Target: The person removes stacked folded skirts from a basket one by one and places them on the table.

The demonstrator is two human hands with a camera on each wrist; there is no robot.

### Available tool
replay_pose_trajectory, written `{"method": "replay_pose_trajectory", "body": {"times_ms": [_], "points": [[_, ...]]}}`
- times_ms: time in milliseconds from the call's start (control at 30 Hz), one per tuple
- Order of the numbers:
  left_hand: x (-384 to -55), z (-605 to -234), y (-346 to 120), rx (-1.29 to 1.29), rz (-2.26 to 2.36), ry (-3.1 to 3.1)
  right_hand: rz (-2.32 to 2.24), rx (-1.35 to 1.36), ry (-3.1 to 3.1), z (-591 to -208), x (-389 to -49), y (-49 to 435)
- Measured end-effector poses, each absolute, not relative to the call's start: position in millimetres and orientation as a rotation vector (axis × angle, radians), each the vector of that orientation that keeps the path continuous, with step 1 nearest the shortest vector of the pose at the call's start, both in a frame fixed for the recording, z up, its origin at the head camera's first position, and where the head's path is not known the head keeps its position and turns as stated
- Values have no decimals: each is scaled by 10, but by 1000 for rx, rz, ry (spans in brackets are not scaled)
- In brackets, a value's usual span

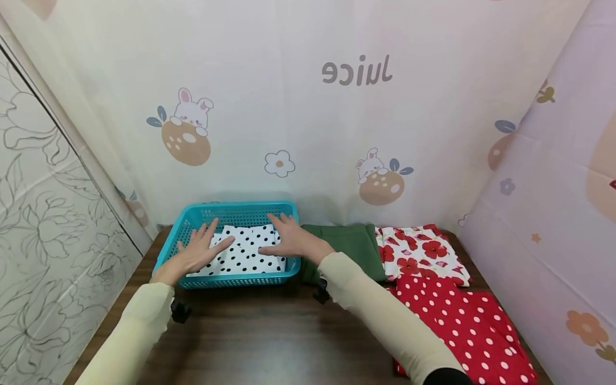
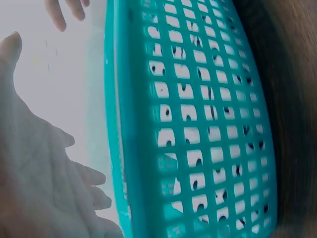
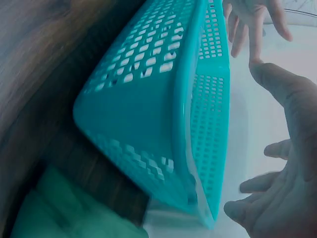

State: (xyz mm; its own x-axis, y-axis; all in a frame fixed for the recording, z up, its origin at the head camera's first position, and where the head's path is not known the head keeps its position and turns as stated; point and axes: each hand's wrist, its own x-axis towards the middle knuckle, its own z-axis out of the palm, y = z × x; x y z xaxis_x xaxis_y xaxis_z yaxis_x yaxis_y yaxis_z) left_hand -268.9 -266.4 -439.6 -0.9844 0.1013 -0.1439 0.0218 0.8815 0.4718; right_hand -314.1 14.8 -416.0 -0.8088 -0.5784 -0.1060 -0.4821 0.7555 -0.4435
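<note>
In the head view a blue plastic basket point(image 1: 231, 281) stands at the back left of the table, with a folded white cloth with black dots point(image 1: 247, 246) lying inside. My left hand point(image 1: 196, 254) is over the basket's left part, fingers spread and holding nothing. Over its right part my right hand point(image 1: 295, 240) is likewise spread, with nothing in it. Both wrist views show the hands above the basket's rim, apart from it: the left hand point(image 2: 49, 168) beside the perforated wall, the right hand point(image 3: 282, 173) near a corner. The cloth's dots show through the wall's holes.
A folded green cloth point(image 1: 346, 246) lies right of the basket. Beyond it are a white cloth with red flowers point(image 1: 423, 251) and a red cloth with white dots point(image 1: 462, 326). The dark wooden table point(image 1: 269, 337) meets a printed curtain point(image 1: 289, 107) at the back.
</note>
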Motion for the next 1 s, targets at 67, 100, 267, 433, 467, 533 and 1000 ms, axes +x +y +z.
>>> {"method": "replay_pose_trajectory", "body": {"times_ms": [67,100,267,433,467,533,1000], "points": [[-2700,-4404,-2715,80,726,2880,-606,-807,2716,-4188,-3157,53],[-2707,-4412,-2736,72,732,2875,-621,-785,2713,-4205,-3164,9],[-2747,-4485,-2798,44,770,2829,-672,-636,2688,-4319,-3173,-140],[-2765,-4582,-2828,-1,788,2771,-733,-506,2633,-4443,-3118,-219],[-2769,-4602,-2830,-17,787,2753,-749,-483,2625,-4456,-3102,-231],[-2769,-4630,-2831,-43,788,2711,-768,-444,2617,-4479,-3080,-255],[-2835,-4664,-2781,-179,783,2583,-823,-267,2578,-4631,-3088,-323]]}}
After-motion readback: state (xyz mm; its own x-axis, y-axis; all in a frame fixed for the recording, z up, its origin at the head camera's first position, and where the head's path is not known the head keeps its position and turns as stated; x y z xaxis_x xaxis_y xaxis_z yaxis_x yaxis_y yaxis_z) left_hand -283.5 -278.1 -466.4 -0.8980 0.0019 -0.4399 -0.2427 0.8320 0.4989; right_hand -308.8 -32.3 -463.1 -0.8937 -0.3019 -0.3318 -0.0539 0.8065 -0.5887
